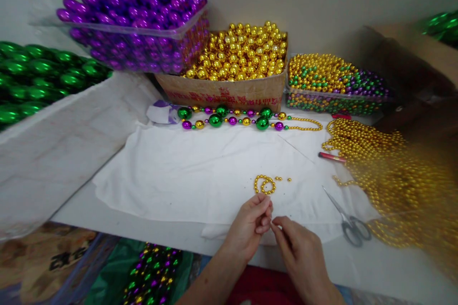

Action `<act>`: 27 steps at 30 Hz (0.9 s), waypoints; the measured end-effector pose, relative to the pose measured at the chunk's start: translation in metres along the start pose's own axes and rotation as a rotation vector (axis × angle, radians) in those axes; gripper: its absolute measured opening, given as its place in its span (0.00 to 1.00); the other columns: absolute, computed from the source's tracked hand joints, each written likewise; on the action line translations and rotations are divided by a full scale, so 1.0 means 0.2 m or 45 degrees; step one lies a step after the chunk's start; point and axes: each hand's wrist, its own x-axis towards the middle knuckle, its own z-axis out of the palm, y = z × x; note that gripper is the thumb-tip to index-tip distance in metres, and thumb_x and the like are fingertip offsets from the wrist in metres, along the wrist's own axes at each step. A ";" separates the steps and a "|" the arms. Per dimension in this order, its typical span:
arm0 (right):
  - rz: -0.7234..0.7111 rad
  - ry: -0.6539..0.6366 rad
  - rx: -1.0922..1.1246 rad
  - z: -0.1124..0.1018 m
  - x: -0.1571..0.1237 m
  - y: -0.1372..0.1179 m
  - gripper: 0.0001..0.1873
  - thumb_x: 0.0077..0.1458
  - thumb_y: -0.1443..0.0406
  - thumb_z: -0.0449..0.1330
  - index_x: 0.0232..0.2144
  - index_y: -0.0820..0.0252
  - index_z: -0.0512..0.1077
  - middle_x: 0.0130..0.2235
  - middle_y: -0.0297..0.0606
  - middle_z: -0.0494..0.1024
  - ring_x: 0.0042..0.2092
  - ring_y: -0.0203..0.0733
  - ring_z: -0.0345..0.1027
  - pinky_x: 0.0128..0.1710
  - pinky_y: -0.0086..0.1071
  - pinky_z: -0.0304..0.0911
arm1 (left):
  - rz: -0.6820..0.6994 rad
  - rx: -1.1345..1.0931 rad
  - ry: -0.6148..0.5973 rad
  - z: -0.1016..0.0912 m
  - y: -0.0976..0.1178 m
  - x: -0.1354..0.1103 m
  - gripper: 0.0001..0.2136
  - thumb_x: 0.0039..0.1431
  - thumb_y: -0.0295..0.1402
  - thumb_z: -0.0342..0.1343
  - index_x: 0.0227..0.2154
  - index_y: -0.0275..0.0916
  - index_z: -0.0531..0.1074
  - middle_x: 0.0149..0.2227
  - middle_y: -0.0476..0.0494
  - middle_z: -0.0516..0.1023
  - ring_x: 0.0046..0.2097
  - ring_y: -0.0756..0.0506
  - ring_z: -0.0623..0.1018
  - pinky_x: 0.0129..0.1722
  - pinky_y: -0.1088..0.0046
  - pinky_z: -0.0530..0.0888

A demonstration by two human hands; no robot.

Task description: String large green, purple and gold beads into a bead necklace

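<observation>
My left hand (250, 221) is closed in a pinch at the front of the white cloth, on what looks like the end of a short gold bead strand (267, 181). The rest of that strand curls on the cloth just beyond the fingertips. Close beside it, my right hand (298, 248) has thumb and forefinger pressed together; whatever lies between them is too small to make out. A few loose gold beads (278, 178) lie right of the curl. Scissors (348, 224) with grey handles rest to the right, partly open.
A necklace of green, purple and gold beads (232, 120) lies along the back. Behind stand a purple bead bin (179, 33), a gold bead carton (222, 90) and a mixed bead tub (332, 97). Gold bead chains (386, 176) heap up at right, near a red pen-like stick (332, 157).
</observation>
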 end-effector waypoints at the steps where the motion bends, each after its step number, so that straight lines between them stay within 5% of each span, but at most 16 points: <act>1: 0.066 -0.041 0.120 -0.06 0.01 0.00 0.10 0.61 0.64 0.53 0.43 0.56 0.71 0.35 0.37 0.77 0.35 0.40 0.73 0.31 0.30 0.66 | 0.024 0.052 0.010 -0.01 0.00 0.00 0.16 0.45 0.37 0.66 0.25 0.35 0.64 0.22 0.54 0.64 0.19 0.59 0.58 0.16 0.83 0.46; 4: 0.254 -0.030 0.380 -0.25 0.08 0.00 0.16 0.60 0.60 0.54 0.50 0.51 0.68 0.51 0.41 0.72 0.42 0.41 0.71 0.27 0.28 0.68 | 0.095 0.202 0.044 -0.01 0.00 -0.01 0.16 0.46 0.39 0.65 0.24 0.36 0.64 0.21 0.54 0.64 0.19 0.59 0.58 0.17 0.82 0.47; 7: 0.325 0.017 0.408 -0.32 0.16 0.00 0.10 0.58 0.61 0.55 0.41 0.54 0.72 0.45 0.40 0.73 0.35 0.38 0.70 0.23 0.27 0.65 | 0.102 0.277 0.036 0.01 -0.02 -0.02 0.15 0.47 0.40 0.64 0.24 0.36 0.64 0.21 0.54 0.64 0.19 0.58 0.59 0.18 0.80 0.48; 13: 0.382 -0.158 0.737 -0.17 0.23 0.03 0.13 0.53 0.62 0.61 0.43 0.54 0.73 0.37 0.36 0.74 0.38 0.40 0.69 0.22 0.26 0.59 | 0.077 0.279 -0.025 0.06 -0.04 -0.04 0.15 0.46 0.40 0.63 0.24 0.36 0.65 0.20 0.53 0.65 0.19 0.57 0.59 0.18 0.80 0.49; 16: 0.441 -0.197 0.827 -0.14 0.21 0.05 0.08 0.53 0.60 0.62 0.36 0.56 0.75 0.34 0.35 0.74 0.35 0.39 0.68 0.23 0.27 0.58 | 0.051 0.286 -0.026 0.05 -0.05 -0.04 0.14 0.46 0.40 0.64 0.24 0.36 0.67 0.20 0.53 0.65 0.19 0.57 0.59 0.18 0.80 0.49; 24: 0.326 -0.092 0.762 -0.16 0.19 0.05 0.09 0.56 0.63 0.58 0.24 0.58 0.71 0.26 0.31 0.70 0.31 0.37 0.65 0.31 0.30 0.59 | -0.051 0.327 -0.165 0.04 -0.05 -0.02 0.12 0.50 0.40 0.61 0.24 0.37 0.68 0.21 0.52 0.66 0.18 0.56 0.61 0.16 0.80 0.54; 27: 0.246 0.031 0.561 -0.18 0.19 0.06 0.09 0.59 0.65 0.55 0.26 0.57 0.69 0.28 0.31 0.69 0.31 0.36 0.63 0.29 0.30 0.57 | 0.092 0.520 -0.166 0.04 0.00 -0.04 0.11 0.54 0.41 0.58 0.32 0.37 0.74 0.33 0.42 0.73 0.30 0.49 0.72 0.22 0.78 0.65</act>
